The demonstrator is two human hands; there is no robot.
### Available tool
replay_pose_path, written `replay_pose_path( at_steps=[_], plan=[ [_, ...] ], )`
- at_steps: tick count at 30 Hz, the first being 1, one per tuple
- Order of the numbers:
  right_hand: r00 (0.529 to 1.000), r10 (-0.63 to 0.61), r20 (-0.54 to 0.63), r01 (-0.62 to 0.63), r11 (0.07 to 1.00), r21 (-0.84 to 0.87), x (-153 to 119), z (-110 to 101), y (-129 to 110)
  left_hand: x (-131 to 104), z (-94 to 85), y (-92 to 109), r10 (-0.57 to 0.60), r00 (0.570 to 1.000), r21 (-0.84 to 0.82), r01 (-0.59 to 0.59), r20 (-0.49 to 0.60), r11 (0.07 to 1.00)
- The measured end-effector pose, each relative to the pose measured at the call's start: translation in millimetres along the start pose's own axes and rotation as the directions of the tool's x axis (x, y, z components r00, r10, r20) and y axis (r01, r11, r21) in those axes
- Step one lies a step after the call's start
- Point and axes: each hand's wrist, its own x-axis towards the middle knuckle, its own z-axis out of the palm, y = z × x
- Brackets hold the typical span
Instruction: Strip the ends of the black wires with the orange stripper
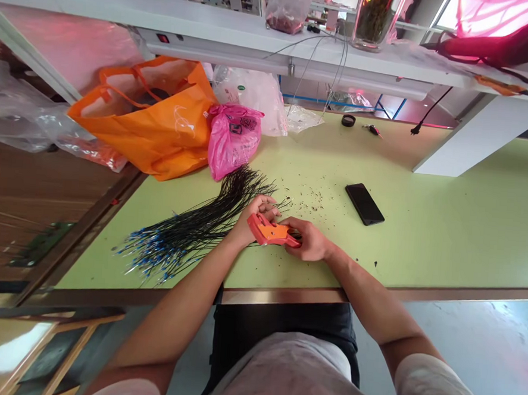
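Observation:
My right hand is closed around the handles of an orange and red wire stripper, whose head points left. Just behind that head, my left hand has its fingers curled together, with thin black wire showing at the fingertips. The stripper hides part of the left hand, so where the wire meets the jaws cannot be seen. A large bundle of black wires lies on the table left of my hands, its blue-tipped ends fanned toward the front left.
Dark scraps are scattered on the green table beyond my hands. A black phone lies to the right. Behind the bundle stand a pink bag and an orange bag. A black tape roll sits below the white shelf.

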Motion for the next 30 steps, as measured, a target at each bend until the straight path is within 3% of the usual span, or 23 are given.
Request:
replay_pose_path(
  at_steps=[7,14,22,30],
  plan=[
    [0.996,0.042,0.084,-0.053,0.991,0.127,4.5,6.6,-9.3,2.7,-1.3,-7.5,0.014,0.997,0.026,-0.016,0.08,1.0],
    [0.988,0.148,-0.039,-0.131,0.95,0.284,6.1,6.7,-9.9,-7.4,-2.2,12.9,0.059,0.98,0.155,-0.089,0.188,0.984],
    [0.965,0.181,-0.191,-0.089,0.907,0.411,7.0,-11.8,-8.5,-10.4,-4.7,9.7,-0.031,0.988,0.098,0.017,0.149,0.995],
    [0.945,0.221,-0.241,-0.099,0.895,0.434,9.7,-12.5,-5.1,-13.9,-4.9,9.1,0.02,0.966,0.216,-0.077,0.256,0.973]
  ],
)
